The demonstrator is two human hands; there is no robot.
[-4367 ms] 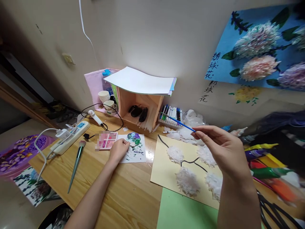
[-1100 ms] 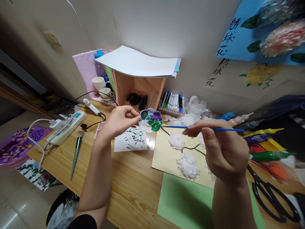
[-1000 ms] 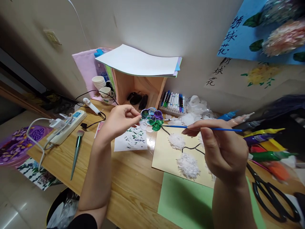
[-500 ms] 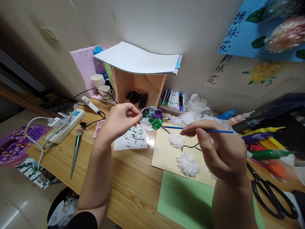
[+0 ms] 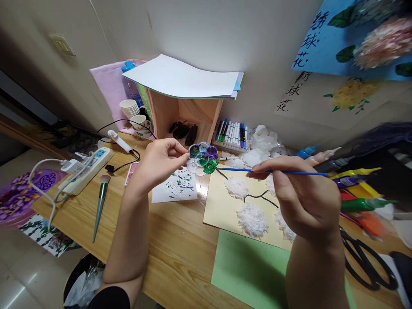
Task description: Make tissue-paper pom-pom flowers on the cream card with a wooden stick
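Note:
My left hand (image 5: 159, 163) pinches the edge of a small flower-shaped paint palette (image 5: 202, 158) with green, purple and blue paint, held up above the wooden table (image 5: 175, 242). My right hand (image 5: 302, 199) grips a thin blue paintbrush (image 5: 273, 172), lying level with its tip at the palette's green well. Below them lies a cream sheet (image 5: 222, 206) with black drawn stems and white tissue pom-pom flowers (image 5: 252, 219). A white scrap of paper (image 5: 175, 189) with green dabs lies under the palette.
A wooden box (image 5: 189, 118) topped with paper sheets stands at the wall, a marker set (image 5: 231, 133) beside it. Paint tubes (image 5: 360, 201) and black scissors (image 5: 367, 266) lie right. Left are a power strip (image 5: 86, 169), a makeup brush (image 5: 99, 206) and paper cups (image 5: 130, 109). Green paper (image 5: 251, 270) lies near.
Since the earliest frame my left hand lifted the palette off the white scrap. My right hand turned the brush level and brought its tip to the palette. In the last second only slight shifts.

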